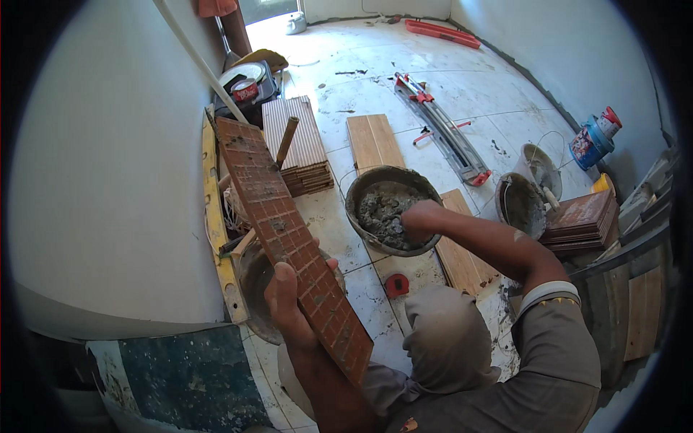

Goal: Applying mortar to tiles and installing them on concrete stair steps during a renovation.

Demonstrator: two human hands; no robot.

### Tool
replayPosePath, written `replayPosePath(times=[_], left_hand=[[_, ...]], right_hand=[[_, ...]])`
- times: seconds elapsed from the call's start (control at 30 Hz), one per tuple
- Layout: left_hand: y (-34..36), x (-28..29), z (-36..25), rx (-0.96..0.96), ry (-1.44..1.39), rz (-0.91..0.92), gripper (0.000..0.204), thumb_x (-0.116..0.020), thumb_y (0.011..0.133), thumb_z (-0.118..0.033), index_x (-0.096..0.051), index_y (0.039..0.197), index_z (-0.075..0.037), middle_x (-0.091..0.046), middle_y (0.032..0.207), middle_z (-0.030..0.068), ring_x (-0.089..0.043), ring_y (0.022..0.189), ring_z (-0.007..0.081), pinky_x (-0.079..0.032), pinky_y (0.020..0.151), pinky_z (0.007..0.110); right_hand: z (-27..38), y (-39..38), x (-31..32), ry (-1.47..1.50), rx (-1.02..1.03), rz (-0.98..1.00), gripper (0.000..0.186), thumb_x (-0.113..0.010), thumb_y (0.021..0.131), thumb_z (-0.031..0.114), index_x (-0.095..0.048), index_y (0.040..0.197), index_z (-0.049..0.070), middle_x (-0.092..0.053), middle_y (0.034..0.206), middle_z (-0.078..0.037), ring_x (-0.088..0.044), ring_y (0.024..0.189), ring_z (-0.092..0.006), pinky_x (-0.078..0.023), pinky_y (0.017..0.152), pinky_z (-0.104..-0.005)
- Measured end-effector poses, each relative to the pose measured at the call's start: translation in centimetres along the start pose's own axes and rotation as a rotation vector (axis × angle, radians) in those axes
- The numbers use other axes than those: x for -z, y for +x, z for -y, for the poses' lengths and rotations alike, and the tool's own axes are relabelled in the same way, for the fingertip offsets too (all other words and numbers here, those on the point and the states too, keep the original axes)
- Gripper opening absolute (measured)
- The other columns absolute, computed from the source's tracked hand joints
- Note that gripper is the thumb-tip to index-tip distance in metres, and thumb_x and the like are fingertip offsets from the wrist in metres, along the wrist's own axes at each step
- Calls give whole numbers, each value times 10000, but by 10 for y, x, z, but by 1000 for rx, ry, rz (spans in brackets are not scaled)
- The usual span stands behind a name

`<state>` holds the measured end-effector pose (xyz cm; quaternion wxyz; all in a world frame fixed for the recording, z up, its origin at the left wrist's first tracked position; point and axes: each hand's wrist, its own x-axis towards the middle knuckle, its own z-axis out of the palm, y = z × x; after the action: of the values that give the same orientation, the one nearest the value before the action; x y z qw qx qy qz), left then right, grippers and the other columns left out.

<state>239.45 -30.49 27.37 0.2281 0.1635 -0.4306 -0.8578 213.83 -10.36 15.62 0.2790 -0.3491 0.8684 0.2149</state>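
Observation:
My left hand (286, 297) grips the lower part of a long reddish-brown tile (281, 224), thumb on one edge and fingertips at the other. The tile is tilted, its gridded face up and smeared with grey mortar in places. My right hand (421, 221) reaches into a black bucket (354, 216) of wet grey mortar (390, 206). Those fingers are closed; what they hold is hidden. Just below that bucket, a red tape measure (397, 285) lies on the floor. Another bucket (254, 278) is partly covered by the tile. Behind the tile, a wooden handle (287, 141) sticks up.
A yellow spirit level (215, 216) leans along the left wall near stacked ribbed tiles (292, 126). Wood-look planks (375, 141) lie beyond and beside the mortar bucket. Farther right are a tile cutter (444, 130), dirty buckets (521, 206) and stacked brown tiles (581, 216).

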Motion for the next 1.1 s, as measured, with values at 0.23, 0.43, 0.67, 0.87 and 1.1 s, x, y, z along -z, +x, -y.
replayPosePath(times=[0.23,0.43,0.67,0.87,1.1], left_hand=[[-1,9,-2,26,-69,36,667,-547,1078,-516,-617,1352,88,-750,1002,201,-716,823,215,-580,736,348],[-6,8,-7,-10,-81,38,637,-552,1080,-492,-623,1351,80,-750,994,202,-709,814,212,-575,741,343],[-13,3,-10,-36,18,-5,670,-559,1072,-513,-617,1357,91,-749,1003,205,-713,831,213,-578,746,344],[-12,-8,-3,-76,17,-6,724,-567,1056,-551,-615,1351,108,-747,1012,209,-717,835,214,-584,740,347],[-3,-5,3,-38,53,47,745,-576,1049,-565,-610,1358,112,-752,1004,214,-717,809,214,-585,728,342]], right_hand=[[-6,-73,49,-61,12,-3,308,-700,856,243,-814,1111,116,-801,1040,-134,-777,975,-342,-627,803,-481],[-60,-98,102,145,186,-105,521,-758,913,251,-701,1425,167,-773,901,-146,-738,724,-245,-588,646,-420],[-54,-16,153,3,134,48,546,-822,843,299,-744,1352,119,-785,1124,-174,-760,848,-347,-606,760,-442],[21,55,72,-75,-27,-12,340,-832,805,285,-829,1093,103,-807,1104,-112,-792,948,-298,-628,798,-416],[-3,-14,80,-78,-27,-29,373,-787,840,327,-821,1155,130,-806,1110,-103,-774,1040,-311,-616,848,-444]])
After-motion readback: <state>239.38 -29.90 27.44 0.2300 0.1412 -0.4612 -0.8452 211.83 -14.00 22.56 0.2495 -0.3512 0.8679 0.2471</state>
